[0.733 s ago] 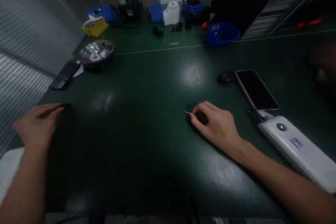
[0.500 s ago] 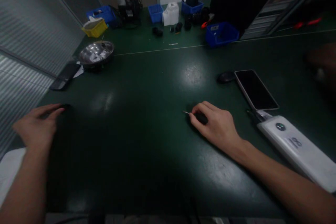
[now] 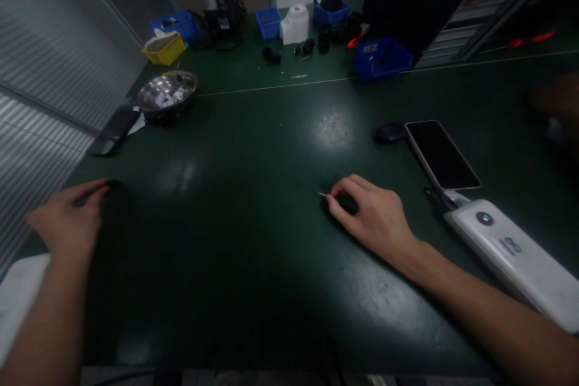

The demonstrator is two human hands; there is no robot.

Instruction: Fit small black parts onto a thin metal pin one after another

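From the head camera, first the lettering: a looped mark and a short line sit on the white device (image 3: 520, 259) at right, the line too small to read, its round button glowing green. Now the count: four blue bins (image 3: 383, 59), one yellow bin (image 3: 164, 49), one metal bowl (image 3: 166, 91) with white scraps inside, one phone (image 3: 444, 154) beside that white device. And the fingers! The left hand (image 3: 72, 214), over at the table's left side, pinches thumb to forefinger on a small dark piece (image 3: 114, 183). The right hand (image 3: 373, 211), right of centre on the green table (image 3: 235, 193), curls closely round a dark-handled tool (image 3: 348, 204), thin metal tip poking out leftward.
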